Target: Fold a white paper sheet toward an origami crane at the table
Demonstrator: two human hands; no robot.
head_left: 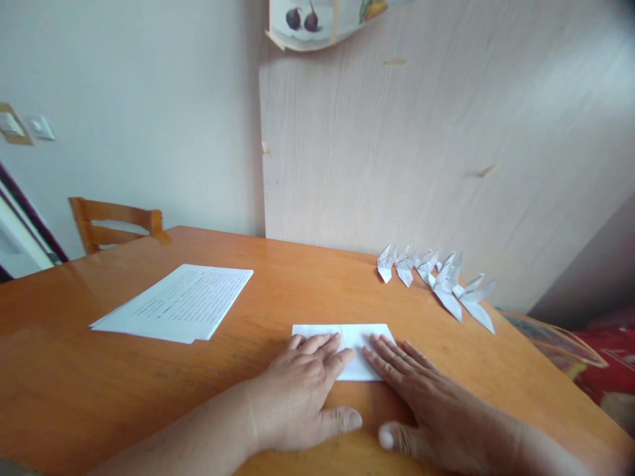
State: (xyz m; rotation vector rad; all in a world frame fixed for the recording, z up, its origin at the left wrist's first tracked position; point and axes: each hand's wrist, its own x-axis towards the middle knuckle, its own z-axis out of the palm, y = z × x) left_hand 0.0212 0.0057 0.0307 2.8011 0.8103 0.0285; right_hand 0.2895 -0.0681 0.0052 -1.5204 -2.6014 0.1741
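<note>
A folded white sheet of paper (pixel 364 336) lies flat on the wooden table, with a crease running across its middle. My left hand (pixel 310 390) rests on its left part, fingers stretched out and thumb spread toward me. On the right part lie the fingertips of my right hand (pixel 421 390), flat and apart, its thumb also out to the side. Both hands press on the paper from above without gripping it. The fingers cover much of its near left and right portions.
A stack of printed sheets (pixel 173 304) lies on the left of the table (pixel 278 277). Several folded paper cranes (pixel 446 281) stand along the far right edge. Behind the table are a wooden chair (pixel 119 221) and a pale panel (pixel 347 165). Red fabric (pixel 608 363) shows beyond the right edge.
</note>
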